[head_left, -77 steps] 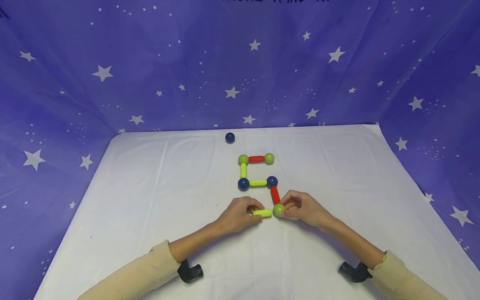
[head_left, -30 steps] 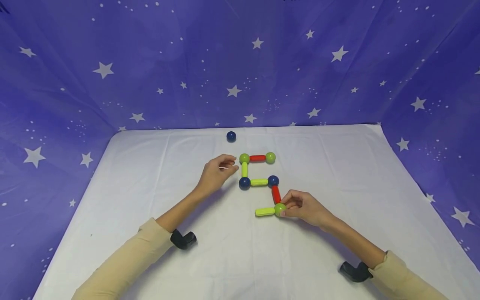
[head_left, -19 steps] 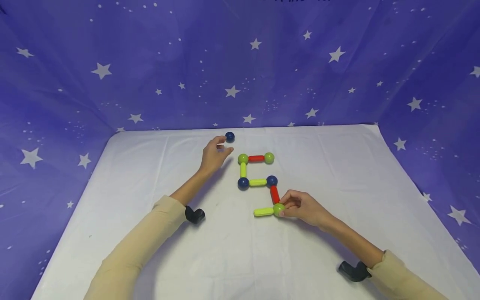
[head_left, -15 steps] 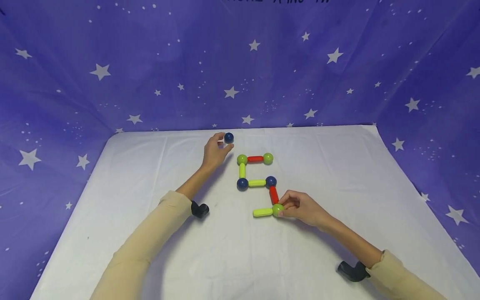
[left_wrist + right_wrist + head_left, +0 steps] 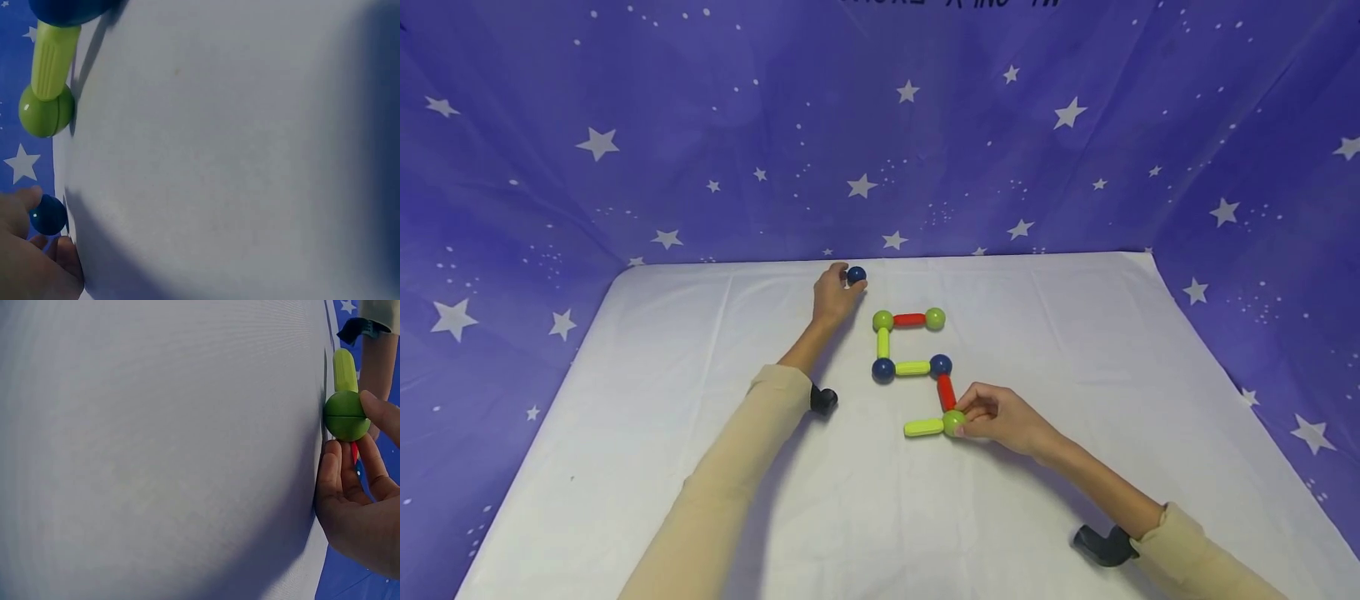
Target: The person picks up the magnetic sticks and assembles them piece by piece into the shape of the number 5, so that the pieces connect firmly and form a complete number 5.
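Note:
At the back of the table my left hand [image 5: 835, 297] has its thumb and fingers curled about a loose dark blue ball [image 5: 856, 274]; in the left wrist view the thumb touches that ball [image 5: 48, 215]. Nearer the front, my right hand [image 5: 1006, 418] pinches a green ball [image 5: 953, 423], seen closely as a green ball [image 5: 347, 416] in the right wrist view. A yellow-green rod [image 5: 923, 428] sticks out left from it, and a red rod [image 5: 946, 392] runs up to a blue ball [image 5: 941, 365]. Some fingers of both hands are partly hidden.
The chain continues through a yellow-green rod [image 5: 912, 368], a blue ball [image 5: 883, 370], an upright-lying yellow-green rod [image 5: 883, 342], a green ball [image 5: 883, 321], a red rod [image 5: 909, 319] and an end green ball [image 5: 935, 318]. A white cloth [image 5: 1075, 333] covers the table; a starry purple curtain [image 5: 805, 125] stands behind.
My left hand let go of the lower yellow-green rod, which now joins the held green ball, and moved back and left to the loose blue ball. The right hand stayed put.

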The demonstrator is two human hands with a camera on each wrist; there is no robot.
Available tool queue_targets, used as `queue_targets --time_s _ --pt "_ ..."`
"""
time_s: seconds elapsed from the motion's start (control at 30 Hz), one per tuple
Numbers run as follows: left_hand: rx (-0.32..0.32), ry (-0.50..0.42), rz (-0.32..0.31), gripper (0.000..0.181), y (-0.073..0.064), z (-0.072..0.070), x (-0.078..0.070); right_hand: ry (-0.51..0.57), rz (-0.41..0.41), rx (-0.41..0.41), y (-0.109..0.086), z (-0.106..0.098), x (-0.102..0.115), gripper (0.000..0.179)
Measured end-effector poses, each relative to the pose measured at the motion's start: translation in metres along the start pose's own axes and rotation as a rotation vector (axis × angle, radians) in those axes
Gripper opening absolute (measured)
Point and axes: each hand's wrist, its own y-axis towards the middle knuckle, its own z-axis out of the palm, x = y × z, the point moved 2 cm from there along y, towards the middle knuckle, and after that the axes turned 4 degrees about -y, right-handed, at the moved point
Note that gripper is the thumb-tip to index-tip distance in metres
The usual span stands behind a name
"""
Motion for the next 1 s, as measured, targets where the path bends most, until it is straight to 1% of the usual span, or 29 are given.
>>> queue_targets --time_s 0.17,0.23,0.37,0.47,0.63,0.83,1.0 --pt "0.006 0.045 -0.002 0.048 0.003 0.001 0.001 0.020 -0.011 0.012 0.000 0.002 0.000 0.027" --pt "0.008 0.049 -0.002 0.045 0.003 0.001 0.001 0.023 -0.014 0.013 0.000 0.002 0.000 0.027" --pt "0.010 0.028 -0.005 0.043 -0.001 -0.001 0.000 0.022 -0.014 0.012 0.000 0.001 0.001 0.027" --pt "0.036 -0.003 0.000 0.044 -0.008 -0.004 -0.002 0.016 -0.007 0.005 0.000 0.000 0.001 0.027" --pt "0.094 -0.057 0.036 0.045 -0.028 -0.016 -0.003 0.004 -0.007 -0.001 0.000 0.000 0.002 0.028" --pt "0.178 -0.097 0.085 0.043 -0.061 -0.033 -0.002 -0.012 -0.015 -0.009 -0.003 0.001 0.005 0.029" --pt "0.223 -0.110 0.111 0.043 -0.088 -0.044 -0.004 -0.017 -0.034 -0.019 -0.003 0.002 0.004 0.030"
